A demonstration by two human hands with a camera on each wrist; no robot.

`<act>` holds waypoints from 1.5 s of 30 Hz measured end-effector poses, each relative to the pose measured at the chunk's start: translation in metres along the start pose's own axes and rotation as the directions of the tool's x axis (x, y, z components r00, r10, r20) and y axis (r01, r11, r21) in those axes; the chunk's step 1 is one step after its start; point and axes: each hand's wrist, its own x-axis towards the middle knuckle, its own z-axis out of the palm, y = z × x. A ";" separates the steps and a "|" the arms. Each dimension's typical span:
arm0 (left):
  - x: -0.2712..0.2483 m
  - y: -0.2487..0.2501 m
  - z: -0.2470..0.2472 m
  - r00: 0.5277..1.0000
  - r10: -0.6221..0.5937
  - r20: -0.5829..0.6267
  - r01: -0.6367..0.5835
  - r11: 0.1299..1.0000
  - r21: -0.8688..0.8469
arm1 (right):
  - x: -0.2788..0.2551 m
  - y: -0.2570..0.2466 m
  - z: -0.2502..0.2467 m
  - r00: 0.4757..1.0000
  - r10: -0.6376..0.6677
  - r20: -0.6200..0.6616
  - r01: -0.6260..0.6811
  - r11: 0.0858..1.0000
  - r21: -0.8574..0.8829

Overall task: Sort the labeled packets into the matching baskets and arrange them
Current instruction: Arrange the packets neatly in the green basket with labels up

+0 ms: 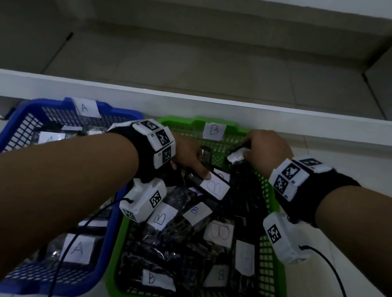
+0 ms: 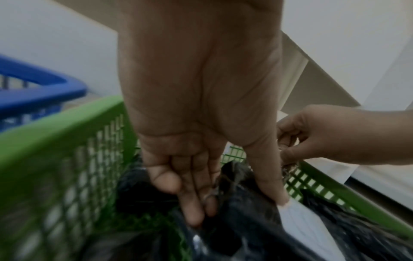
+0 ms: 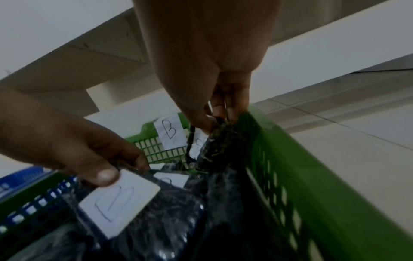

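Two baskets stand side by side: a blue basket (image 1: pixel 112 225) tagged A on the left, a green basket (image 1: pixel 281 283) tagged B on the right. Several dark plastic packets with white B labels fill the green one. My left hand (image 1: pixel 191 157) grips the top edge of a B packet (image 1: pixel 214 186) near the basket's middle, thumb on its white label (image 3: pixel 120 201). My right hand (image 1: pixel 265 151) pinches the top of another dark packet (image 3: pixel 216 144) and holds it upright against the far right wall. Packets with A labels (image 1: pixel 78 249) lie in the blue basket.
A white shelf edge (image 1: pixel 201 108) runs just behind both baskets, with a deep empty shelf bay above it. Pale tiled floor (image 1: pixel 349 273) lies right of the green basket. Black cables (image 1: pixel 343 292) trail from the wrist cameras over the baskets.
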 end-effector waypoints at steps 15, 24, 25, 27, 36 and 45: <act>-0.014 -0.005 0.010 0.996 0.071 -0.054 -0.075 0.995 -0.061 | 0.005 0.006 0.009 0.999 0.030 -0.010 -0.032 0.974 -0.222; -0.016 -0.004 0.013 0.997 0.056 -0.051 -0.060 0.994 -0.091 | 0.008 0.003 0.012 0.999 0.024 0.043 -0.009 0.952 -0.306; -0.016 -0.004 0.014 0.997 0.054 -0.053 -0.059 0.995 -0.082 | 0.005 0.001 0.012 0.999 0.000 0.047 0.016 0.938 -0.346; -0.016 -0.004 0.014 0.997 0.056 -0.062 -0.060 0.996 -0.067 | -0.001 -0.002 0.012 0.998 -0.040 0.041 0.053 0.908 -0.415; -0.013 -0.009 0.015 0.994 0.089 -0.062 -0.101 0.965 -0.241 | -0.001 -0.016 -0.002 0.987 -0.074 0.144 0.017 0.931 0.363; -0.016 -0.017 0.009 0.980 0.115 -0.161 -0.127 0.990 -0.068 | 0.001 -0.034 0.009 0.896 -0.199 0.396 0.171 0.980 0.107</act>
